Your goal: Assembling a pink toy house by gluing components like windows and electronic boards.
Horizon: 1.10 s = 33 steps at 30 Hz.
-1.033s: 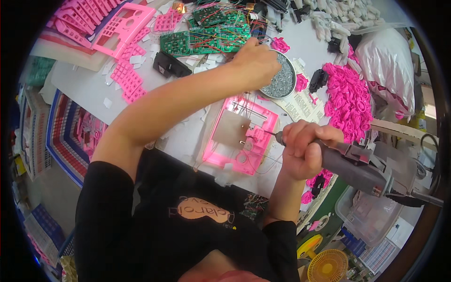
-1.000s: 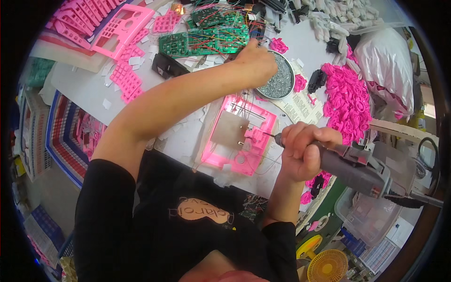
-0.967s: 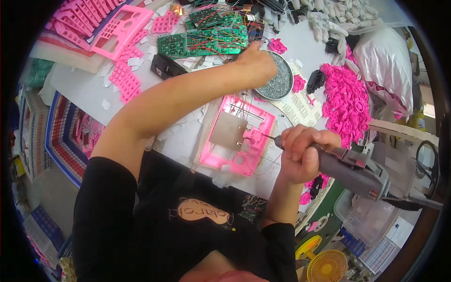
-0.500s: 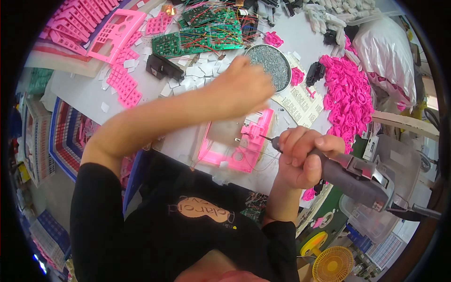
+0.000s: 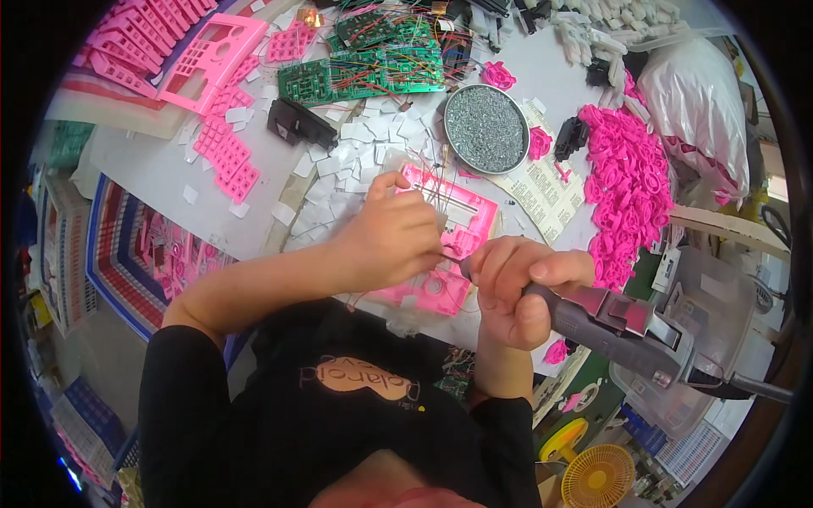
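A grey electric screwdriver (image 5: 605,326) lies in my right hand (image 5: 525,284), fingers wrapped round its front end. Its thin bit points left at a pink plastic housing (image 5: 457,292) on the table. My left hand (image 5: 394,233) is closed over the housing's left side, fingertips by the bit. Whatever those fingers pinch is too small or hidden to make out. Thin wires and a metal rod show inside the housing, partly covered by my left hand. Just beyond it stands a round bowl (image 5: 485,131) filled with small grey metal pieces, which look like screws.
Green circuit boards (image 5: 364,72) with wires lie at the back. White paper pieces (image 5: 351,157) cover the table by a black part (image 5: 301,124). Pink button pads (image 5: 227,157) are at left, a heap of pink parts (image 5: 627,186) at right, beside a printed sheet (image 5: 542,190).
My left hand has come from the bowl's edge down to the housing, beside the bit. My right hand has moved the screwdriver slightly left.
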Each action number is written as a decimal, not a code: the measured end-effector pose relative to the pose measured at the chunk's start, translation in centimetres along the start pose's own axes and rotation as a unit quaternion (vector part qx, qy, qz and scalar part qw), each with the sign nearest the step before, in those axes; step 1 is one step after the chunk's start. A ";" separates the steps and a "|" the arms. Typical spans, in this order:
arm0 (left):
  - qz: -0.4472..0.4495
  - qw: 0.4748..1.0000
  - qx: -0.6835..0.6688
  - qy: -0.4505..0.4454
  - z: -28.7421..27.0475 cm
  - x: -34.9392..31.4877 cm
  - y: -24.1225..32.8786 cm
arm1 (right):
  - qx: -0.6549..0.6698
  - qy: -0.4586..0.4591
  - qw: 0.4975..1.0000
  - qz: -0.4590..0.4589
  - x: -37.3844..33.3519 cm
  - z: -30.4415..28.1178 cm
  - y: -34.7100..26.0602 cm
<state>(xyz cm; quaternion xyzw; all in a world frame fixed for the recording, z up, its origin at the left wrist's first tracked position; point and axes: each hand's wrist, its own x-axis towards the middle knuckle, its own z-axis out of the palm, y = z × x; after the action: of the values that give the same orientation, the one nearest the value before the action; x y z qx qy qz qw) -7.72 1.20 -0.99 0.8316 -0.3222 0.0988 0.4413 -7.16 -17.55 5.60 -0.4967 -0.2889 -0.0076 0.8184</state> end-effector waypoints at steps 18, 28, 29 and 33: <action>-0.093 0.936 0.303 -0.153 1.8 14.7 -9.1 | 0.033 -0.014 0.999 0.036 -1.5 0.4 2.7; -0.128 0.970 -0.209 -0.008 -4.3 3.2 -2.8 | 0.012 -0.040 0.997 0.064 -2.5 1.9 4.4; -0.123 0.982 -0.144 -0.003 -4.3 1.7 -2.5 | -0.019 -0.052 0.997 0.060 -2.3 2.3 4.5; -0.090 0.995 0.033 0.004 -3.5 -3.0 -1.0 | -0.101 -0.093 0.990 0.038 -2.2 2.8 4.7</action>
<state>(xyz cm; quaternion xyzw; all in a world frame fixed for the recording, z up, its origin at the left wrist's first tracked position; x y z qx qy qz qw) -8.99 5.78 -0.96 0.8707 -0.2413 0.0729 0.4223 -8.85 -13.52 1.71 -0.5857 -0.3420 0.0409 0.7337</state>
